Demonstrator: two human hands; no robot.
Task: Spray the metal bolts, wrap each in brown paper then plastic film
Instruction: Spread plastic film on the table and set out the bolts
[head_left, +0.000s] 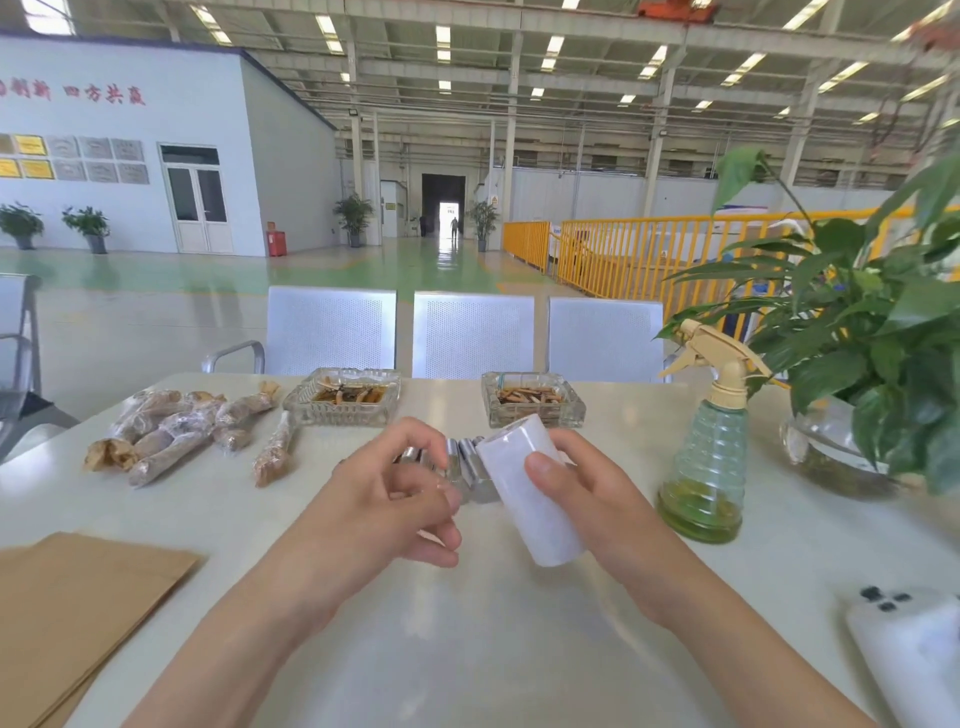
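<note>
A roll of plastic film (527, 491) is held tilted above the table (498, 649) by the right hand (587, 499), the thumb pressed on its near face and the fingers curled behind it. The left hand (387, 501) is raised just beside the roll, its fingers loosely curled and thumb and forefinger drawn close together; whether a film edge is pinched between them cannot be told. The bare metal bolts (457, 460) lie on the table directly behind both hands and are largely screened by them and by the roll. A pile of wrapped bolts (176, 434) is seen at far left, with one wrapped piece (274, 453) lying apart, nearer the middle. Sheets of brown paper (78, 608) lie at the near left edge. Two glass ashtrays (343, 397) (532, 399) stand behind the bolts. A spray bottle (709, 447) stands upright to the right, near a potted plant (872, 332). A white phone (909, 654) lies at the near right corner.
</note>
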